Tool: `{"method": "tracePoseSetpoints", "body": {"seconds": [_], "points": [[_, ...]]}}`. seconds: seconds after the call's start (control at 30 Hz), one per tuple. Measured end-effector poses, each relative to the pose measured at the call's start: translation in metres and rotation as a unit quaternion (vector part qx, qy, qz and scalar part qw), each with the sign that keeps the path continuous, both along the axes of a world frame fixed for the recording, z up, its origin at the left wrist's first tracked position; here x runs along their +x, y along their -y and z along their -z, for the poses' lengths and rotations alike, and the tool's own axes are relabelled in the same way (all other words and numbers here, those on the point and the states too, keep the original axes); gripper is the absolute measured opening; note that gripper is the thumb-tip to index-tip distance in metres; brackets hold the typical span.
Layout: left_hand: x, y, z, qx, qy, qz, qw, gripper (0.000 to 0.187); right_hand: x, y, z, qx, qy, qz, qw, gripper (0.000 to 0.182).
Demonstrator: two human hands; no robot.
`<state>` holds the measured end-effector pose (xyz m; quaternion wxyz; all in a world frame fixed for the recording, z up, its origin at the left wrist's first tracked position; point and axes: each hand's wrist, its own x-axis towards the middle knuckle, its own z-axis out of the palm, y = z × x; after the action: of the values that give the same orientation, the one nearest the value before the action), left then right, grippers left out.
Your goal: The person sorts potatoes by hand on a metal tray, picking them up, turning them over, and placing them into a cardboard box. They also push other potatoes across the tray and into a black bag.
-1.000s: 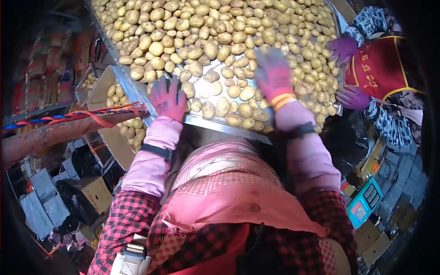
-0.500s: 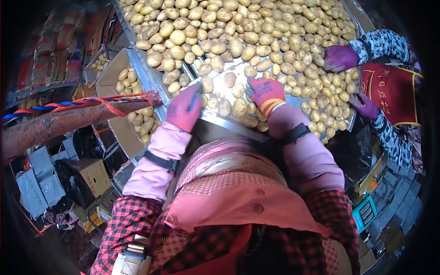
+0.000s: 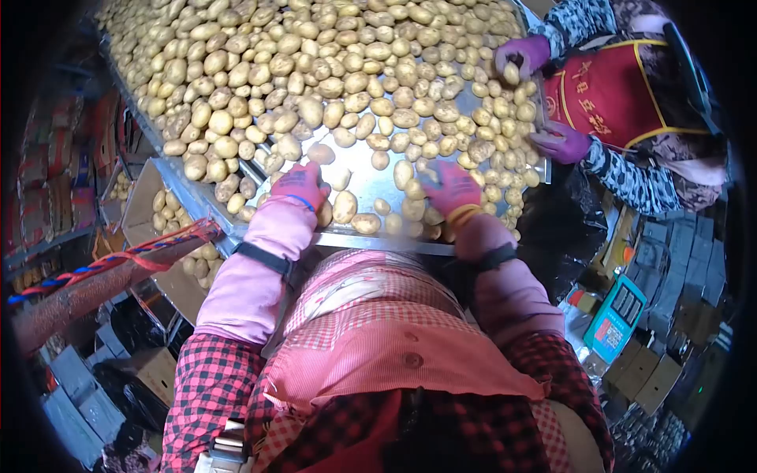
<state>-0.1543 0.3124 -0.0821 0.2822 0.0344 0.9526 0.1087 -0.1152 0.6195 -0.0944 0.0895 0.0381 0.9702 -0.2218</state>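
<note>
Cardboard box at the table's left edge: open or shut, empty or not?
Open, not empty: the box has an uncovered top, with potatoes showing inside. Whether full, cannot tell.

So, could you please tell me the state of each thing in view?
Left hand: gloved, fingers curled, hold unclear
Right hand: gloved, fingers bent, hold unclear
Potatoes: whole, loose, spread out
Metal table: mostly covered, partly bare
Cardboard box: open, potatoes inside
Co-worker's far hand: gloved, holding a potato
Cord: twisted
</note>
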Motion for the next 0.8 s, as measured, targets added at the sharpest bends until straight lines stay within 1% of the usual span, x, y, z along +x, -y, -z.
{"method": "tracePoseSetpoints", "body": {"seconds": [0.03,0.07,0.1,0.13,0.17,0.2,0.23,0.27,0.3,0.33,0.37,0.4,0.43,0.47,0.5,0.53,0.57,0.6,0.63,0.67,0.7,0.77,0.8], "points": [[0.003,0.008,0.010,0.063,-0.069,0.002,0.996,0.047,0.005,-0.021,0.001,-0.003,-0.032,0.027,0.999,0.036],[0.010,0.006,0.005,0.260,-0.008,-0.111,0.959,0.043,0.008,-0.034,-0.002,-0.099,-0.048,0.066,0.992,0.037],[0.014,0.006,0.001,0.441,0.056,-0.216,0.869,0.040,0.014,-0.042,-0.003,-0.196,-0.063,0.107,0.973,0.037],[0.012,0.013,0.013,0.640,0.193,-0.235,0.705,0.039,0.020,-0.045,-0.003,-0.291,-0.076,0.146,0.942,0.037],[0.023,0.002,0.004,0.700,0.247,-0.333,0.582,0.042,0.026,-0.037,0.009,-0.197,-0.120,0.056,0.971,0.038],[0.030,-0.017,-0.013,0.727,0.294,-0.364,0.503,0.045,0.029,-0.021,0.029,-0.099,-0.163,-0.038,0.981,0.039],[0.034,-0.032,-0.025,0.747,0.338,-0.391,0.418,0.047,0.027,-0.007,0.041,0.001,-0.204,-0.131,0.970,0.040],[0.034,-0.036,-0.024,0.749,0.370,-0.392,0.385,0.049,0.020,0.005,0.026,-0.045,-0.197,-0.128,0.971,0.040],[0.036,-0.038,-0.020,0.748,0.402,-0.394,0.351,0.052,0.009,0.016,-0.005,-0.090,-0.188,-0.124,0.970,0.041],[0.041,-0.039,-0.014,0.781,0.419,-0.400,0.233,0.050,0.002,0.020,-0.028,-0.136,-0.178,-0.119,0.967,0.042],[0.041,-0.032,-0.001,0.774,0.436,-0.419,0.188,0.048,-0.024,0.007,-0.030,-0.221,-0.175,-0.072,0.957,0.047],[0.042,-0.018,0.014,0.765,0.451,-0.438,0.142,0.047,-0.047,-0.008,-0.030,-0.135,-0.191,-0.039,0.971,0.055],[0.041,-0.017,-0.004,0.754,0.437,-0.458,0.177,0.045,-0.075,-0.023,-0.020,-0.030,-0.236,-0.045,0.970,0.058],[0.040,-0.016,-0.021,0.741,0.423,-0.476,0.212,0.044,-0.101,-0.032,-0.011,0.075,-0.279,-0.050,0.956,0.062],[0.039,-0.004,-0.002,0.741,0.470,-0.460,0.139,0.044,-0.123,-0.030,-0.015,0.113,-0.283,-0.043,0.951,0.061],[0.040,0.000,-0.003,0.742,0.460,-0.459,0.165,0.044,-0.140,-0.023,-0.021,0.151,-0.287,-0.035,0.945,0.062],[0.040,0.004,-0.004,0.743,0.450,-0.457,0.192,0.045,-0.149,-0.008,-0.016,0.151,-0.200,-0.076,0.965,0.063],[0.041,0.009,-0.001,0.745,0.446,-0.451,0.207,0.045,-0.157,0.012,-0.011,0.150,-0.110,-0.117,0.976,0.065],[0.043,0.014,0.005,0.748,0.442,-0.444,0.219,0.044,-0.161,0.024,-0.008,0.151,-0.018,-0.159,0.975,0.066],[0.045,0.017,0.008,0.750,0.441,-0.437,0.229,0.044,-0.141,0.028,0.003,0.194,-0.078,-0.202,0.957,0.066],[0.048,0.019,0.004,0.748,0.416,-0.447,0.258,0.044,-0.109,0.031,0.015,0.238,-0.137,-0.244,0.930,0.066],[0.052,0.022,-0.003,0.751,0.357,-0.463,0.306,0.044,-0.065,0.019,0.019,0.193,-0.080,-0.350,0.913,0.064],[0.056,0.028,0.008,0.755,0.371,-0.473,0.261,0.044,-0.037,0.006,0.017,0.169,-0.093,-0.375,0.907,0.062]]}}
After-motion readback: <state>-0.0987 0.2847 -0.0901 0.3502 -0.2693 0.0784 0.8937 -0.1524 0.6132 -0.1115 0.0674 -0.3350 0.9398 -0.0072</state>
